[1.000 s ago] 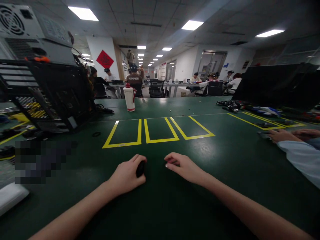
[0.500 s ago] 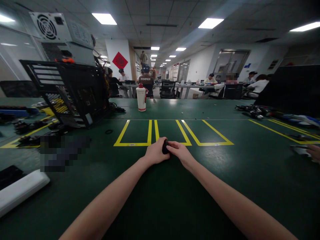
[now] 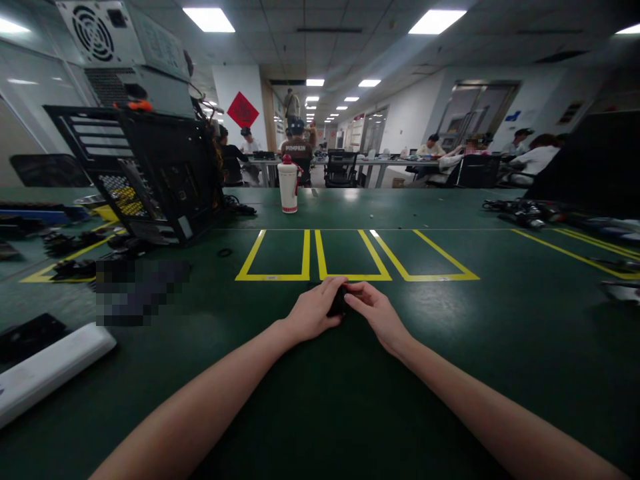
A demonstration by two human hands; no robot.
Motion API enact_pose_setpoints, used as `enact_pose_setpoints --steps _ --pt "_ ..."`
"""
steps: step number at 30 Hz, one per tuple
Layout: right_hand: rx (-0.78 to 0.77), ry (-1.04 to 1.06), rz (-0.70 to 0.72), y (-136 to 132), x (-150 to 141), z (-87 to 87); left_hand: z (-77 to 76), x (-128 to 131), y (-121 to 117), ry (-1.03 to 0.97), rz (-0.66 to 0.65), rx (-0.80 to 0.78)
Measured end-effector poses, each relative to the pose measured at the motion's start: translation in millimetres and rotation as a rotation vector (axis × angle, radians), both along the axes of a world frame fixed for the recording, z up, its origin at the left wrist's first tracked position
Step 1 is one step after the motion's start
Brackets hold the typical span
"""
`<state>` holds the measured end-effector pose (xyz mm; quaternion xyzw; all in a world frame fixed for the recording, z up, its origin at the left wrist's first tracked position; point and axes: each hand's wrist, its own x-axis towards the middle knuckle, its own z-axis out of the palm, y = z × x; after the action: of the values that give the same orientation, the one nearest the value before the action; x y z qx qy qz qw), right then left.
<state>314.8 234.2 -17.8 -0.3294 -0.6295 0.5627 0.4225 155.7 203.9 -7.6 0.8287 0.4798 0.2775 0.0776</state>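
Just in front of the middle yellow tape outline [image 3: 350,277], both hands meet around a small black object [image 3: 338,301] whose kind I cannot make out. My left hand [image 3: 315,310] wraps it from the left, with the thumb low and the fingers over the top. My right hand [image 3: 377,310] pinches at its right side with thumb and fingertips. Much of the object is hidden by the fingers. Beneath the hands lies the dark green table top [image 3: 320,400].
A black computer case [image 3: 140,167] with a power supply [image 3: 123,40] on top stands at left. A white bottle [image 3: 288,187] is beyond the outlines. A white bar-shaped object [image 3: 55,373] lies front left. Cables [image 3: 525,212] lie at right. Several people sit in the background.
The view has shifted a little, so the scene sits higher. My hands still grip the black object, and my right fingers have curled more over its right side. A hand at the right edge is gone.
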Motion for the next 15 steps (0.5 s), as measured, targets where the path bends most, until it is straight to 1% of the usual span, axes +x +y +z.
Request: enact_pose_setpoints --steps 7,12,15 --pt "-0.028 -0.059 0.051 3.1 3.3 -1.8 -0.8 -2.0 1.4 0.054 0.02 -0.016" --pt "0.054 -0.029 0.094 0.3 4.8 -0.9 -0.2 -2.3 4.2 0.146 0.05 0.044" --pt "0.086 -0.035 0.119 -0.4 5.3 -1.0 -2.7 -2.5 5.7 0.146 0.07 0.082"
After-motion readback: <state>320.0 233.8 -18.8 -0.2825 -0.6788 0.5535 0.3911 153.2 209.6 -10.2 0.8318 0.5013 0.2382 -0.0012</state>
